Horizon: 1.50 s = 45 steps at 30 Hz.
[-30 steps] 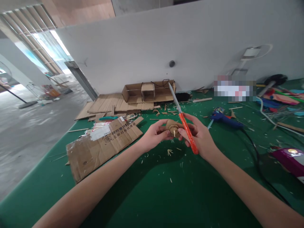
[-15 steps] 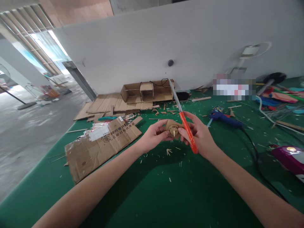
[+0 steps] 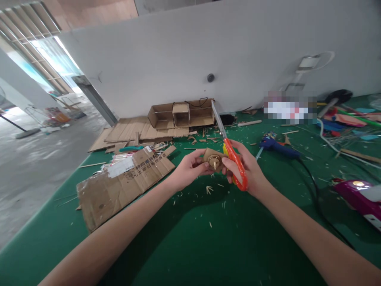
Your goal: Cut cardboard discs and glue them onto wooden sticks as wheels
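Between both hands, above the green table, is a small brown cardboard piece (image 3: 209, 153) with a round disc (image 3: 214, 161) on its near face and a pale stub sticking out of the disc. My left hand (image 3: 193, 166) is closed on the piece's left side, thumb in front. My right hand (image 3: 244, 169) pinches its right side. Scissors (image 3: 233, 155) with orange and yellow handles also sit in my right hand, their blades pointing up and away. The fingers behind the piece are partly hidden.
Printed cardboard (image 3: 119, 186) lies to the left. A divided cardboard box (image 3: 181, 117) stands against the wall, with scraps before it. At right are a blue glue gun (image 3: 279, 149), its black cord, a magenta device (image 3: 357, 194) and piled coloured materials (image 3: 351, 121).
The scissors have turned slightly in my right hand, so the yellow handle and the orange loop now show. The view has shifted slightly. Both hands keep hold of the cardboard piece.
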Available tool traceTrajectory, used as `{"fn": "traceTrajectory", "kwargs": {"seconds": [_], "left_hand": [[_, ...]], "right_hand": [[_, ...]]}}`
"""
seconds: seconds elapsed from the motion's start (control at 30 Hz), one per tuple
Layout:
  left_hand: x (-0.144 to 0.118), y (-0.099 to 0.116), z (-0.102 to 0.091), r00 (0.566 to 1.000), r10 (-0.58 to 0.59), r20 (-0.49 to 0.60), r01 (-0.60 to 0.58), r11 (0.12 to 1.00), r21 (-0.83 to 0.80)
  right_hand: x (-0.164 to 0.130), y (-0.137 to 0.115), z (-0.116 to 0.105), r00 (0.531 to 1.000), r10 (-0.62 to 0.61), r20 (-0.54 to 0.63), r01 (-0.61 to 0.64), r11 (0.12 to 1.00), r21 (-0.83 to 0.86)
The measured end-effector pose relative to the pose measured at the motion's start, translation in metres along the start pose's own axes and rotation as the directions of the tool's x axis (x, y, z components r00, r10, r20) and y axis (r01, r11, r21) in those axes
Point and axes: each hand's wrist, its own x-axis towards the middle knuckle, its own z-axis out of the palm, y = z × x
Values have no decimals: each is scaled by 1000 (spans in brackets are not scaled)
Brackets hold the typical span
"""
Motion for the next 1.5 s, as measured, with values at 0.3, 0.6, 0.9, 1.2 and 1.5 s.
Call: {"fn": "traceTrajectory", "kwargs": {"seconds": [0.3, 0.6, 0.9, 1.2, 1.5], "left_hand": [[-1, 8, -1, 994, 30, 101, -42, 993, 113], [-4, 16, 5, 991, 47, 124, -59, 993, 98], [-2, 19, 2, 993, -50, 104, 35, 989, 141], [-4, 31, 2, 994, -80, 69, 58, 956, 286], [-4, 33, 1, 993, -58, 104, 27, 960, 278]], "right_hand": [[0, 0, 1, 999, 30, 33, -29, 999, -31], [-1, -5, 2, 999, -22, 29, 24, 998, -63], [0, 2, 4, 999, 9, 42, -8, 1000, -27], [-1, -2, 1, 998, -59, -7, 58, 996, -71], [-4, -4, 4, 998, -39, 48, 42, 997, -61]]}}
